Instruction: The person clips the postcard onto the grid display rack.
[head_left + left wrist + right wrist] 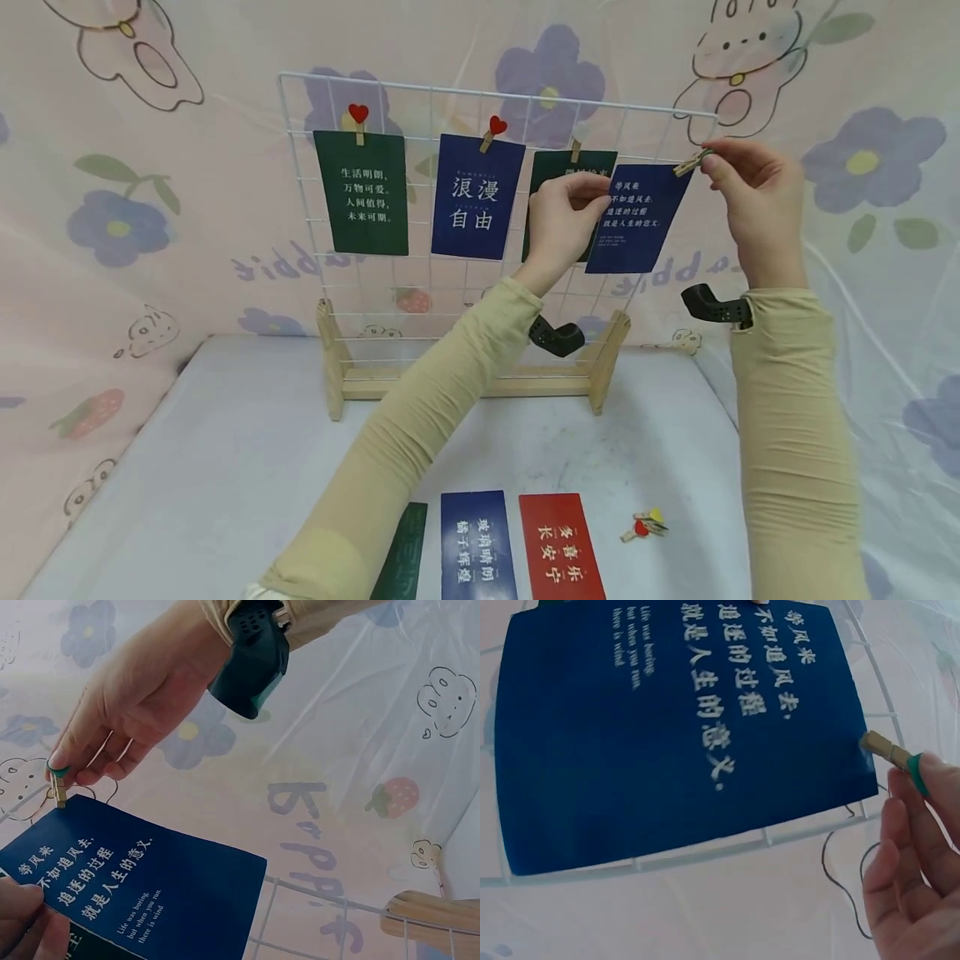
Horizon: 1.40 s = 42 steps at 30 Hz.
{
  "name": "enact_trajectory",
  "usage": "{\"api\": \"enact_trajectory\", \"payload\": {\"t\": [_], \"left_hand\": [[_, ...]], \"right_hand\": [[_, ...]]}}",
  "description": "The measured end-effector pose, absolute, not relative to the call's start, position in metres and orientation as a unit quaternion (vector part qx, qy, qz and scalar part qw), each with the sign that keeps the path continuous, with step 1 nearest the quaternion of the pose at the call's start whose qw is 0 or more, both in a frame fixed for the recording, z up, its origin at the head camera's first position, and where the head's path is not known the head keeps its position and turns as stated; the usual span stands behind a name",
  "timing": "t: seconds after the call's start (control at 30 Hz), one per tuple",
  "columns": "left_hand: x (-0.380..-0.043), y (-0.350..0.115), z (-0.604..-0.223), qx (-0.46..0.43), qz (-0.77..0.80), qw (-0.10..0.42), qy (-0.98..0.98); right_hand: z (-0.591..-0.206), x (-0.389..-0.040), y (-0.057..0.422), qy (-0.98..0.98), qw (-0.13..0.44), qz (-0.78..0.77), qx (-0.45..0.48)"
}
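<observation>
My left hand (564, 218) pinches the left edge of a blue card (637, 229) printed with white Chinese lines. The card hangs slightly tilted in front of the right end of a white wire grid (480, 283). At its upper right corner, my right hand (757, 192) pinches a small wooden clothespin (889, 750) with a green decoration. The clothespin's tip meets the card's top edge; whether it also grips the wire cannot be told. Behind the blue card and my left hand, a dark green card (546, 171) is partly hidden, held by a wooden clip (576, 150).
Farther left on the grid hang a green card (362, 196) and a blue card (477, 200), each under a red-heart clip. Wooden feet (600, 362) support the grid. Near the front lie green, blue and red (562, 546) cards, with several clothespins (645, 525) beside them.
</observation>
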State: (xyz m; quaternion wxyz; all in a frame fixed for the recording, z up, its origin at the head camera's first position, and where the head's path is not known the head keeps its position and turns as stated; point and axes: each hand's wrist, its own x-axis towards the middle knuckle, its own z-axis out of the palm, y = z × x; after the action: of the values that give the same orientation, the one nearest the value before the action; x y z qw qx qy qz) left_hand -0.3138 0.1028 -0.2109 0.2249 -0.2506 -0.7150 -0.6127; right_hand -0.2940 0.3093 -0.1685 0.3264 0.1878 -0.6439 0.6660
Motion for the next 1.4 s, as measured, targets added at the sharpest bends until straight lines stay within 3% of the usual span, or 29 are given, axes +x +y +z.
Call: {"api": "enact_trajectory", "payload": {"t": [0.2, 1.4], "left_hand": [[-0.312, 0.106, -0.211, -0.247, -0.619, 0.205, -0.717], [-0.313, 0.117, -0.211, -0.219, -0.613, 0.25, -0.717]], "right_hand": [[-0.163, -0.294, 0.308, -0.651, 0.352, 0.649, 0.176], [-0.15, -0.302, 0.302, -0.758, 0.359, 0.536, 0.1]]}}
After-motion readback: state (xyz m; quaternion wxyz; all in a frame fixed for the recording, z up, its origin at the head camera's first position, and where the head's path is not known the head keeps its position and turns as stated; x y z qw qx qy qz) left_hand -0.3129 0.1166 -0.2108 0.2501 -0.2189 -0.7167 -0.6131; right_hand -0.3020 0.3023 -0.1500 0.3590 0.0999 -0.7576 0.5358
